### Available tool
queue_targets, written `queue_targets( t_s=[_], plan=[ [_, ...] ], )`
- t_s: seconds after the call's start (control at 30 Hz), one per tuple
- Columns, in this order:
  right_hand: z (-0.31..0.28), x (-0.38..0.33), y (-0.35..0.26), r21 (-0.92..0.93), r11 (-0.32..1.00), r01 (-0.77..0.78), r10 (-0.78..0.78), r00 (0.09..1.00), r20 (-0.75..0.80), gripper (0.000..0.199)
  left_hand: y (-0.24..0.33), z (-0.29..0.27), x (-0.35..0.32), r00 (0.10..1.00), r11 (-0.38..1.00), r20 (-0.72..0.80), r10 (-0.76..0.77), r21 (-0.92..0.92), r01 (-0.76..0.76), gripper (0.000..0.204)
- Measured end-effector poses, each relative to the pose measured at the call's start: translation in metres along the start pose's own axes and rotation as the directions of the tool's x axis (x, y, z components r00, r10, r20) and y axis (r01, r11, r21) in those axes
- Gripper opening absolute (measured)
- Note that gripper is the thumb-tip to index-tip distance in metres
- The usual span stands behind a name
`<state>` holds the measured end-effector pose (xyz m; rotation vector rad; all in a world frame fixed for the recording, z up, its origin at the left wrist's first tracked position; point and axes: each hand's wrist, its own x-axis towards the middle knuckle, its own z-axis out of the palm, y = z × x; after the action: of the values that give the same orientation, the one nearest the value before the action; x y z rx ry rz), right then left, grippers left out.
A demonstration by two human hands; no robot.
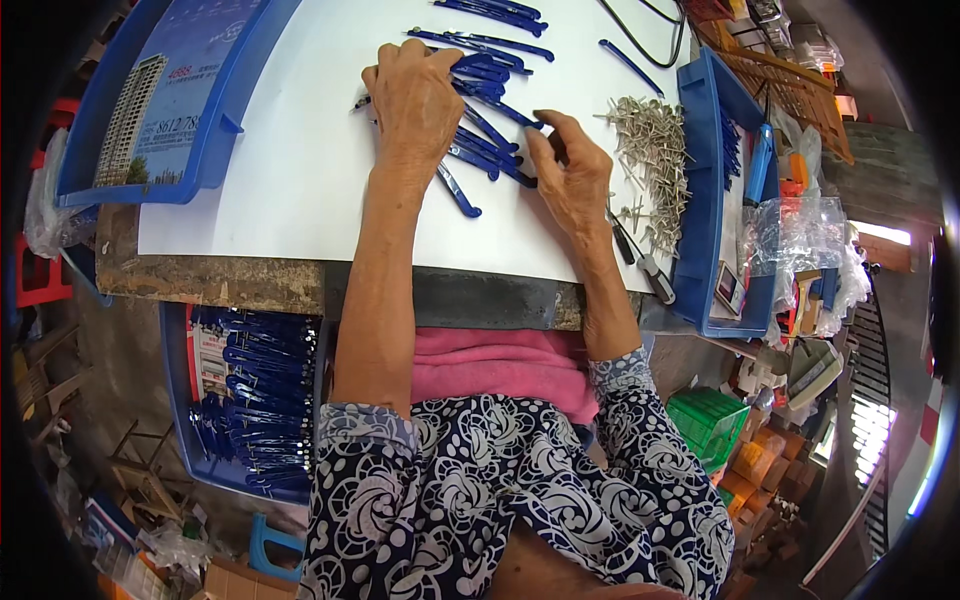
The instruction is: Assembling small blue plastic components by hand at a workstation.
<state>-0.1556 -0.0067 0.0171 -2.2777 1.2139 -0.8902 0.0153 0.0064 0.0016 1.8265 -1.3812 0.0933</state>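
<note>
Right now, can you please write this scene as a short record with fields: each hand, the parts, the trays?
left hand: lies palm down on a heap of blue plastic strips
right hand: fingers curled at the edge of the same strips, next to the metal pins
metal pins: loose pile on the white sheet
right tray: blue, holds more blue pieces
low tray: blue, below the table edge, full of blue strips
</note>
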Motion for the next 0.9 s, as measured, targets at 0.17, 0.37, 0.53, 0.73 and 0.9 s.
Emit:
queue_targets(
  t_s=[0.17, 0.37, 0.53, 0.73, 0.9],
  plan=[
    [0.002, 0.008, 0.003, -0.239, 0.957, 0.164, -0.186, 0.98, -0.071, 0.02, 0.001, -0.004, 0.002, 0.994, 0.997, -0.1, -0.048, 0.047, 0.053, 0.035],
    [0.012, 0.008, 0.006, -0.051, 0.979, 0.196, -0.193, 0.98, 0.056, 0.022, -0.002, -0.001, 0.001, 0.987, 0.998, -0.149, -0.059, 0.003, 0.06, 0.035],
    [0.007, 0.009, 0.005, -0.009, 0.971, 0.238, -0.237, 0.968, 0.087, 0.02, 0.001, -0.002, 0.004, 0.989, 0.997, -0.128, -0.079, -0.008, 0.079, 0.034],
    [0.012, 0.018, 0.006, 0.373, 0.922, -0.102, -0.006, 0.961, 0.278, 0.017, 0.0, -0.003, 0.002, 0.995, 0.992, -0.018, -0.103, 0.068, 0.104, 0.024],
    [0.022, 0.03, 0.002, 0.061, 0.998, 0.024, -0.034, 0.984, 0.175, 0.021, 0.0, 0.005, 0.0, 0.994, 0.998, -0.083, -0.065, -0.008, 0.064, 0.026]
  ],
)
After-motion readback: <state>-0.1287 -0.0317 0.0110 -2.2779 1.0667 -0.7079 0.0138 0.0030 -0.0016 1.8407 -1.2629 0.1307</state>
